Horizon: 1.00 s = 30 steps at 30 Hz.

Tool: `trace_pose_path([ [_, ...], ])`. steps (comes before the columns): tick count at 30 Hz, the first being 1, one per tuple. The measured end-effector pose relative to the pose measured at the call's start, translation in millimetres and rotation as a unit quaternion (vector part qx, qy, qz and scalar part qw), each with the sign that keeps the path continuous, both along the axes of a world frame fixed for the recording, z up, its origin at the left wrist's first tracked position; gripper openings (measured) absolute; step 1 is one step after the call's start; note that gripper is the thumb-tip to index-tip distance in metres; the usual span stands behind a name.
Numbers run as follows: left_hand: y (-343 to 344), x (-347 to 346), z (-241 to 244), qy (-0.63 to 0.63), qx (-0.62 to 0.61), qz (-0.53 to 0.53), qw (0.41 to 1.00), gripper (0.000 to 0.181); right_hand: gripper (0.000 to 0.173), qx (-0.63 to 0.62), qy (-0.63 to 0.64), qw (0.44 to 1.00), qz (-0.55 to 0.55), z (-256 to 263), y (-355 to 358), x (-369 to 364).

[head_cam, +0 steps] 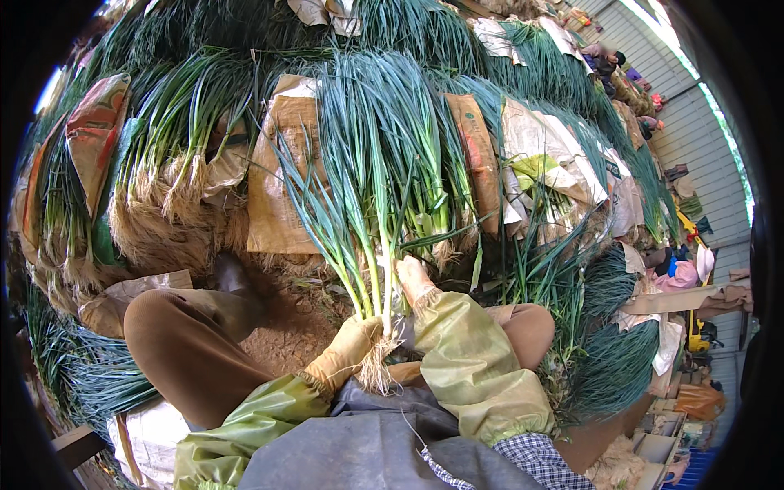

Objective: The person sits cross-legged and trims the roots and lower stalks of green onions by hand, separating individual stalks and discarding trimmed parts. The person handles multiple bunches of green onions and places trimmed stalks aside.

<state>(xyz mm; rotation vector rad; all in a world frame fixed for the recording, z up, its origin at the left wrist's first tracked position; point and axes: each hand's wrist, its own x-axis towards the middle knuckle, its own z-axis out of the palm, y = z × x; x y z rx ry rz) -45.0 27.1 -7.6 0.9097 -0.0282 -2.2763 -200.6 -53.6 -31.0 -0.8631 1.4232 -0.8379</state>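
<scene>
My left hand (350,344), in a yellowish glove, grips several green onions (371,282) by their pale lower stems. Their stringy roots (376,367) hang below my fingers, over the dark apron (380,450) on my lap. Just right of the stems is my gloved right hand (413,278), its fingers curled beside the white shank; whether they pinch a leaf cannot be made out. Behind the held stalks, a large heap of green onions (392,122) rests between a tan woven sack (285,177) and an orange-brown one (474,159).
More green onions (174,122) with shaggy roots lie to the left. White sacks (551,144) cover bundles at the right. Loose leaves (539,269) droop beside my right knee (530,331). Bare soil (285,324) shows between my legs. Other people (612,64) sit far off at the right.
</scene>
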Motion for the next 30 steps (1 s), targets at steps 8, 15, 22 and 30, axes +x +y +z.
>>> trace_pose_path([
  [8, 1.8, -2.8, 28.5, -0.109, -0.009, -0.042, 0.993, 0.008, 0.032, 0.138, -0.119, 0.983, -0.035, 67.4, 35.6, 2.9],
  [15, 4.2, 5.9, 8.8, -0.064, 0.040, -0.082, 0.994, 0.012, 0.062, 0.073, 0.338, 0.923, 0.168, 54.4, 40.2, 16.8],
  [22, -5.7, 20.6, 48.3, 0.092, -0.020, -0.128, 0.987, 0.024, 0.030, 0.023, 0.043, 0.993, -0.104, 100.1, -0.3, -56.0],
  [30, -16.9, 20.1, 55.5, 0.195, -0.097, 0.010, 0.976, 0.019, 0.048, 0.104, 0.403, 0.909, 0.006, -1.8, -46.9, -131.0],
])
